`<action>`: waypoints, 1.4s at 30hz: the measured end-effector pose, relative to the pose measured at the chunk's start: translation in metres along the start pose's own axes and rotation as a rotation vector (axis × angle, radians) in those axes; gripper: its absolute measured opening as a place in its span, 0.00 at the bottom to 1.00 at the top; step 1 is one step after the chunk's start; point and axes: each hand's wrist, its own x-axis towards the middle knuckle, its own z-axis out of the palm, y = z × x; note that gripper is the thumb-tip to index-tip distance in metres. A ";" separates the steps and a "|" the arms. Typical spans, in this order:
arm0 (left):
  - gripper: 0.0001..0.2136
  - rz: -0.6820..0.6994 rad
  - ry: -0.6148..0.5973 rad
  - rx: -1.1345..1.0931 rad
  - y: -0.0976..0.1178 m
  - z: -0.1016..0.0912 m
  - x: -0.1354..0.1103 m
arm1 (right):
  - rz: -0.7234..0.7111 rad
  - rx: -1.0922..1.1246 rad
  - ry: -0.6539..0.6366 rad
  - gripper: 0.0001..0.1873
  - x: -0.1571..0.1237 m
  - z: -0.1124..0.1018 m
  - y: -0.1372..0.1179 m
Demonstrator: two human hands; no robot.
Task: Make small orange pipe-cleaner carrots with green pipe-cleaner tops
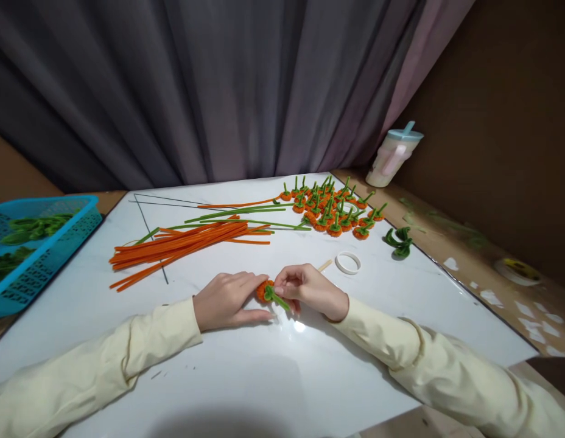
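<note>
Between my two hands, low over the middle of the white table, is a small orange pipe-cleaner pumpkin (262, 291) with green leaf loops and a green stem (280, 301) pointing to the lower right. My left hand (228, 299) holds its left side; the forefinger lies against the orange body and the thumb stretches out below. From the other side my right hand (310, 288) pinches at the green top with thumb and forefinger. Its fingertips partly cover the pumpkin's right edge.
Orange pipe cleaners (182, 244) and green ones (237, 212) lie beyond my left hand. Several finished pumpkins (335, 227) cluster at the back right. A white tape ring (348, 263), green curled pieces (401, 243), a blue basket (77, 222) and a lidded cup (392, 159) surround them.
</note>
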 end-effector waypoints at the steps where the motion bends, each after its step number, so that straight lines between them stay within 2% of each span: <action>1: 0.21 0.004 -0.006 0.013 0.000 0.000 0.000 | -0.007 -0.004 0.001 0.06 -0.001 0.001 -0.001; 3: 0.16 0.016 -0.004 0.018 0.000 0.001 -0.001 | -0.023 -0.011 0.006 0.06 -0.002 0.003 -0.001; 6: 0.13 0.009 0.031 -0.055 0.001 0.003 -0.003 | -0.048 -0.041 0.035 0.05 -0.003 0.006 0.001; 10: 0.11 -0.130 0.069 -0.292 0.006 0.003 -0.003 | -0.129 -0.127 0.093 0.04 -0.004 0.009 0.007; 14: 0.15 -0.222 0.092 -0.414 0.013 0.003 -0.001 | -0.233 -0.209 0.143 0.04 -0.005 0.009 0.010; 17: 0.19 -0.220 0.123 -0.425 0.017 0.004 -0.002 | -0.264 -0.235 0.153 0.05 -0.005 0.009 0.010; 20: 0.17 -0.214 0.130 -0.451 0.020 0.003 -0.001 | -0.292 -0.270 0.169 0.06 -0.006 0.009 0.010; 23: 0.16 -0.294 0.061 -0.585 0.019 0.001 0.002 | -0.322 -0.298 0.188 0.06 -0.007 0.007 0.008; 27: 0.17 -0.441 -0.176 -1.048 0.013 0.000 0.006 | -0.430 -0.323 0.180 0.05 -0.009 0.002 0.002; 29: 0.17 -0.464 -0.176 -1.218 0.010 0.001 0.007 | -0.504 -0.383 0.127 0.05 -0.009 0.000 -0.001; 31: 0.17 -0.466 -0.127 -1.291 0.008 0.001 0.007 | -0.540 -0.424 0.069 0.06 -0.009 -0.002 -0.002; 35: 0.14 -0.440 -0.130 -1.319 0.006 0.001 0.007 | -0.495 -0.331 0.024 0.04 -0.007 -0.002 0.000; 38: 0.15 -0.434 -0.124 -1.347 0.005 0.001 0.007 | -0.389 -0.222 0.012 0.04 -0.006 -0.002 0.000; 42: 0.15 -0.418 -0.067 -1.325 0.005 -0.002 0.006 | -0.228 -0.130 -0.023 0.10 -0.006 -0.003 -0.002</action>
